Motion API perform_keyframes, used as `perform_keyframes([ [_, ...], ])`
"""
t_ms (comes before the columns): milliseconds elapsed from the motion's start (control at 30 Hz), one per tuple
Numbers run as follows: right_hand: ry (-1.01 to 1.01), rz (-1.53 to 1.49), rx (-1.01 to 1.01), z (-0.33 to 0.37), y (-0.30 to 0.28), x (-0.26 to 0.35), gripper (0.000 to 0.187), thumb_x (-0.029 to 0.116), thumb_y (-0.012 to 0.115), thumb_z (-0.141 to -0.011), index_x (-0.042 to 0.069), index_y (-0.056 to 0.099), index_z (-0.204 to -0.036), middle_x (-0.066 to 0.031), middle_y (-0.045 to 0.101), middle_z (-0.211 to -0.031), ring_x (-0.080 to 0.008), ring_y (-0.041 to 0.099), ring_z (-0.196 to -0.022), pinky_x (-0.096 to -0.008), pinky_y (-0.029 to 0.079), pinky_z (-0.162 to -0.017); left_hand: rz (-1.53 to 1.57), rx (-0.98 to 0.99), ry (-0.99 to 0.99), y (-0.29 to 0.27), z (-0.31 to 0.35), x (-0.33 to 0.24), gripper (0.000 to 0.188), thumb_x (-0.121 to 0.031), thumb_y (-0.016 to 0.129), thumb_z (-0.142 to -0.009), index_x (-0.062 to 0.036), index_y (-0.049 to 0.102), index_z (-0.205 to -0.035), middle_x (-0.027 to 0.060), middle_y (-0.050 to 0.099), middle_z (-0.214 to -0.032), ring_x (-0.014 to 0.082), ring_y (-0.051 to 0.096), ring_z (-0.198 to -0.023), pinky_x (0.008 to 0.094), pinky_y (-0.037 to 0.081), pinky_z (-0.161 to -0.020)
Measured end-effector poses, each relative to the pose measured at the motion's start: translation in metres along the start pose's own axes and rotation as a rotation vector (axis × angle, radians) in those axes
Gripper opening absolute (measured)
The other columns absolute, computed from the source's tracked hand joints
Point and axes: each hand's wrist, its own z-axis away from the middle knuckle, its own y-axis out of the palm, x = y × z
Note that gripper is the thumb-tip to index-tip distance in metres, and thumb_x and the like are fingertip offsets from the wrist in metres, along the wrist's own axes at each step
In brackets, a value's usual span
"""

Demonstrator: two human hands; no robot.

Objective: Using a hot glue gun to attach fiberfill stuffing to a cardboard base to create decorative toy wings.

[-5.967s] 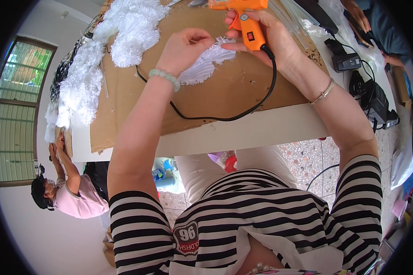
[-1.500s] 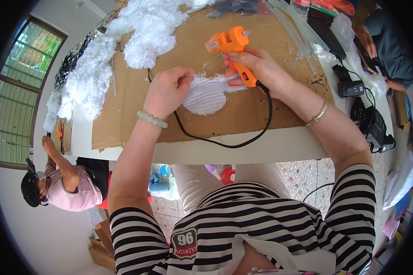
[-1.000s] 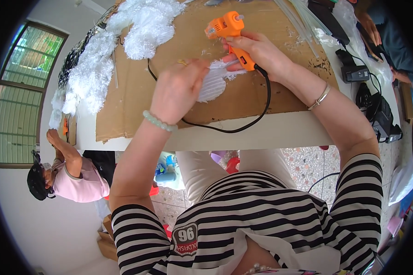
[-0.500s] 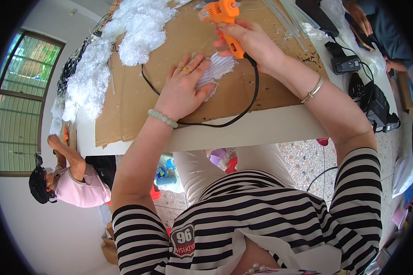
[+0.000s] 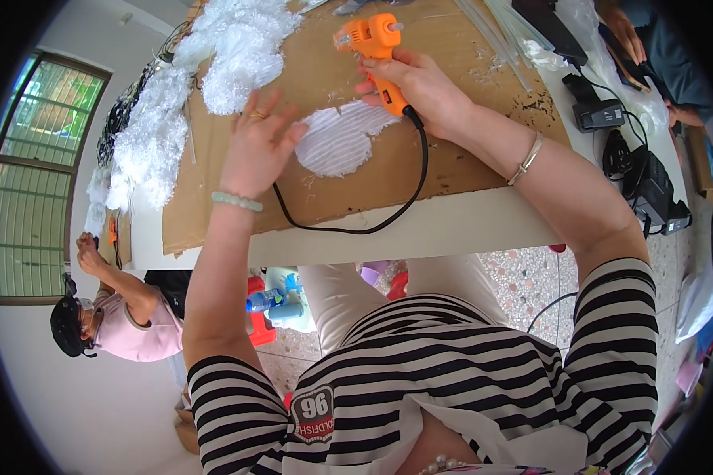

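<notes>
My right hand (image 5: 420, 91) is wrapped round the handle of an orange hot glue gun (image 5: 382, 36), its nozzle facing left above the cardboard. From its lower end a black cord (image 5: 388, 222) loops down and back left under my left arm. A white striped piece of fabric (image 5: 337, 146) with a frayed edge lies flat on the cardboard sheet (image 5: 451, 170), between my hands. My left hand (image 5: 260, 146) is raised just left of the fabric, fingers apart, holding nothing. Beyond it sits a pile of shiny white tinsel-like strands (image 5: 242, 71).
Clear glue sticks (image 5: 495, 36) lie at the far right of the cardboard. Black power adapters (image 5: 598, 112) with cables rest at the white table's (image 5: 372, 245) right side. At far left another person (image 5: 139, 321) in pink works; a second person's hand (image 5: 626, 36) shows at far right.
My left hand has lifted off the fabric and moved left, uncovering it. The glue gun, still in my right hand, has shifted slightly left and down.
</notes>
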Motion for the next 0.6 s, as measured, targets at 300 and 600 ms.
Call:
perform_keyframes([
  [300, 0.007, 0.069, -0.015, 0.009, -0.004, 0.001, 0.04, 0.027, 0.057, -0.091, -0.001, 0.053, -0.119, -0.0077, 0.057, -0.107, -0.0145, 0.06, -0.095, -0.0265, 0.049, -0.081, 0.335, -0.034, 0.105, -0.028, 0.013, -0.085, 0.011, -0.004, 0.065, -0.078, -0.0038, 0.064, -0.089, 0.011, 0.065, -0.08, 0.0304, 0.059, -0.067, 0.0391, 0.049, -0.062],
  [600, 0.018, 0.096, 0.001, 0.01, -0.002, -0.009, 0.039, 0.028, 0.059, -0.09, 0.001, 0.055, -0.117, -0.006, 0.057, -0.108, -0.0123, 0.06, -0.092, -0.0241, 0.046, -0.077, 0.155, -0.051, 0.109, -0.005, 0.012, -0.06, 0.012, -0.008, 0.062, -0.08, -0.007, 0.065, -0.091, 0.0102, 0.066, -0.089, 0.031, 0.06, -0.075, 0.04, 0.051, -0.067],
])
